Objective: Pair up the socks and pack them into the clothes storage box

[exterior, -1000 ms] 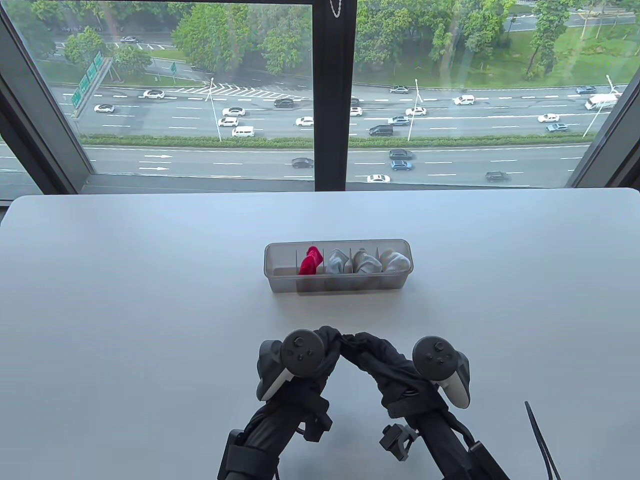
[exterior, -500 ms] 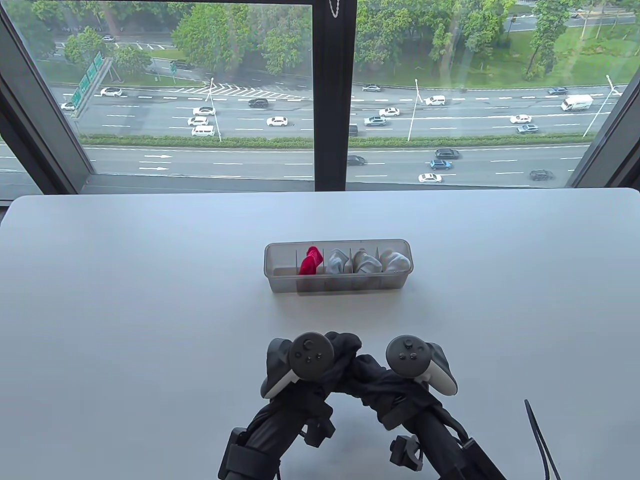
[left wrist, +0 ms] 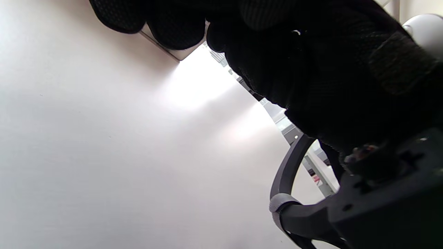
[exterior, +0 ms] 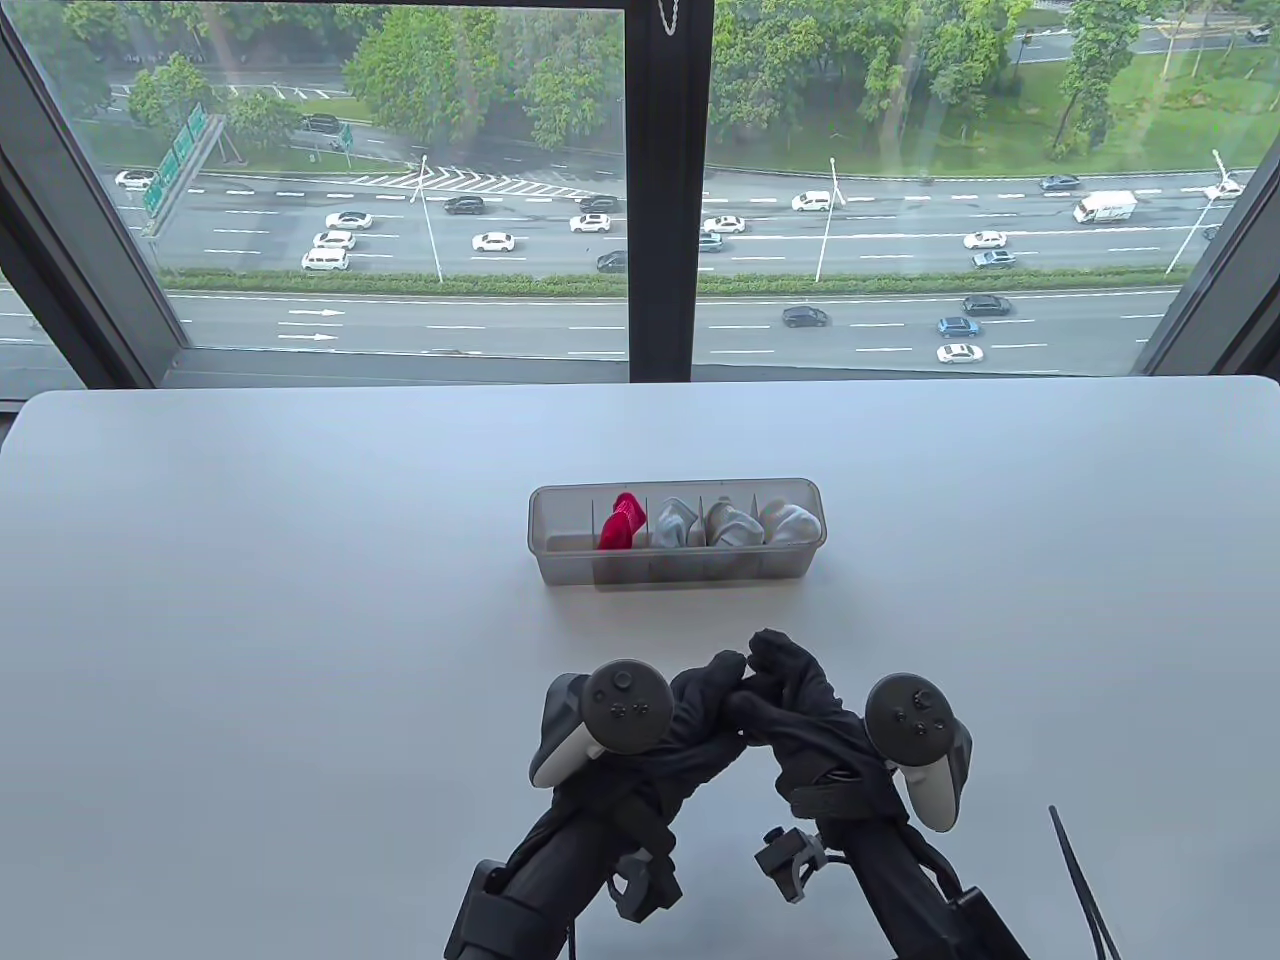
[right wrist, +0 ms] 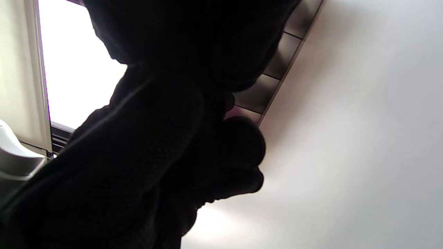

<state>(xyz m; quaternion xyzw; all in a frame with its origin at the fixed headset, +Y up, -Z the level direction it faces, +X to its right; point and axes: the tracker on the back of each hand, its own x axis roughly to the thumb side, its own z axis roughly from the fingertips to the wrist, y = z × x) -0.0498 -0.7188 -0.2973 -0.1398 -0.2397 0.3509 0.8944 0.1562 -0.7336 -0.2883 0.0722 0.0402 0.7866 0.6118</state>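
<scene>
The left hand (exterior: 690, 715) and right hand (exterior: 800, 700) meet at the near edge of the table (exterior: 250, 600), fingers curled together over a dark bundle (exterior: 735, 715), apparently black socks; the exact grip I cannot tell. Beyond stands the storage box (exterior: 677, 575): leftmost compartment bare, then red socks (exterior: 620, 522), then pale pairs (exterior: 735, 522).

Both hands (exterior: 745, 700) together, fingers curled
</scene>
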